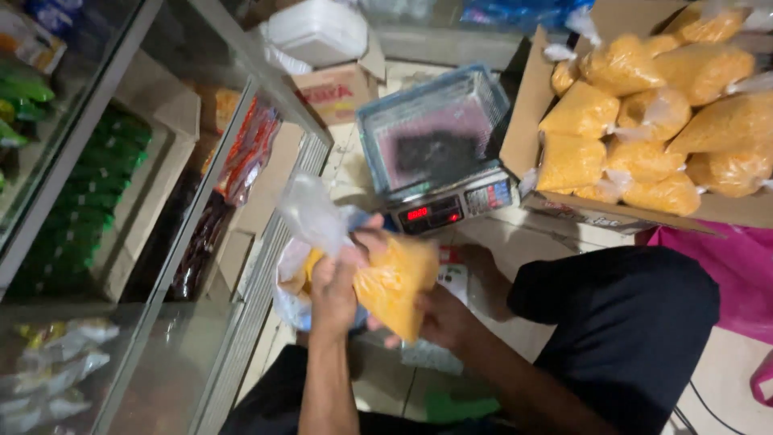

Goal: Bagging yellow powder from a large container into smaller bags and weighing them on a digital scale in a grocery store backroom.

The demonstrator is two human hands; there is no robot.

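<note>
Head view: clear bag of yellow grains (394, 282) held at lap height, just in front of the digital scale (439, 153) on the floor. Left hand (334, 286) is pinched around the bag's neck with the loose plastic sticking up; right hand (439, 318) cups the bottom (fingers mostly hidden). A tight neck grip and a supported base look best for keeping the grains in. Box of filled bags (644, 129) to the right, glass shelf case (161, 201) to the left.
</note>
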